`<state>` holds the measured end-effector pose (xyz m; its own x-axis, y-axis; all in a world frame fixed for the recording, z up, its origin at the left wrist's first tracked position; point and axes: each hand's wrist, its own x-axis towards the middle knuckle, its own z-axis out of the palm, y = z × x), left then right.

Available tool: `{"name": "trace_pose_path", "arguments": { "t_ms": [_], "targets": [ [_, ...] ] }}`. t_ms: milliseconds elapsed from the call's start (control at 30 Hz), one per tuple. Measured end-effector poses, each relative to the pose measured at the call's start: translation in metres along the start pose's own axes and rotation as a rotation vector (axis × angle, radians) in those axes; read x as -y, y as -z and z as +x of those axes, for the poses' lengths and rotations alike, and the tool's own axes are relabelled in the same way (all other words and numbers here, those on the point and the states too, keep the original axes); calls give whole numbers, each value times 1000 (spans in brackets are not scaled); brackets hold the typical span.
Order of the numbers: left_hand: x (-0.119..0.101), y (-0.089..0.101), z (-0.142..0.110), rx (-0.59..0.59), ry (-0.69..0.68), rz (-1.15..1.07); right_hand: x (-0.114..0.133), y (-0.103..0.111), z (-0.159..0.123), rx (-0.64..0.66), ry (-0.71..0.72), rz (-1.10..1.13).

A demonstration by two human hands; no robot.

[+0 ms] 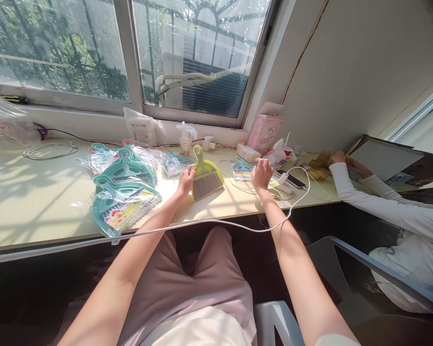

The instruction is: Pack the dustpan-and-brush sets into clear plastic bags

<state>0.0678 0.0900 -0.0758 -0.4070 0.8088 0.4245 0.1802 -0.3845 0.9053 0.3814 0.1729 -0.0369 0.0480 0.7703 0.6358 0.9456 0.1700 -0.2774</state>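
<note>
My left hand (186,181) is closed on the left side of a lime-green dustpan and brush set (206,175), which stands over the table with its grey bristles facing down. Curled fingers close my right hand (262,174), and I cannot make out what is in them. Just left of it lies a small teal dustpan and brush set (242,166) in clear wrap. To the left of my left arm sits a pile of teal dustpan and brush sets (124,199) in plastic with printed cards. Another wrapped teal set (175,163) is behind my left hand.
A white cable (220,221) hangs across the table's front edge and over my right forearm. A phone (291,179), a pink box (265,130) and a spray bottle (184,139) are on the table (32,197). At the right, another person's hands (337,157) handle brown material.
</note>
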Motion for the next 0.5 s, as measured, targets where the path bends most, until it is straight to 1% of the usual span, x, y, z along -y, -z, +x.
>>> {"name": "trace_pose_path", "arguments": {
  "t_ms": [67, 133, 200, 267, 300, 367, 433, 500],
  "targets": [
    [0, 1, -1, 13, -10, -4, 46, -3, -5, 71, 182, 179],
    [0, 2, -4, 36, -28, -1, 94, -9, -15, 167, 283, 372],
    [-1, 3, -6, 43, -47, 17, 137, -14, -28, 304, 342, 459],
    [-2, 6, -8, 26, -54, 40, 167, -19, -39, 383, 328, 485],
    [-3, 7, -9, 10, -48, 54, 176, -21, -42, 393, 297, 495],
    [-3, 9, -9, -10, -36, 84, 186, -22, -45, 381, 220, 521],
    [-3, 11, -8, -5, -37, 105, 188, -21, -44, 368, 165, 555],
    [-2, 11, -7, 11, -78, 74, 187, -18, -41, 379, 134, 575]
  ]
}}
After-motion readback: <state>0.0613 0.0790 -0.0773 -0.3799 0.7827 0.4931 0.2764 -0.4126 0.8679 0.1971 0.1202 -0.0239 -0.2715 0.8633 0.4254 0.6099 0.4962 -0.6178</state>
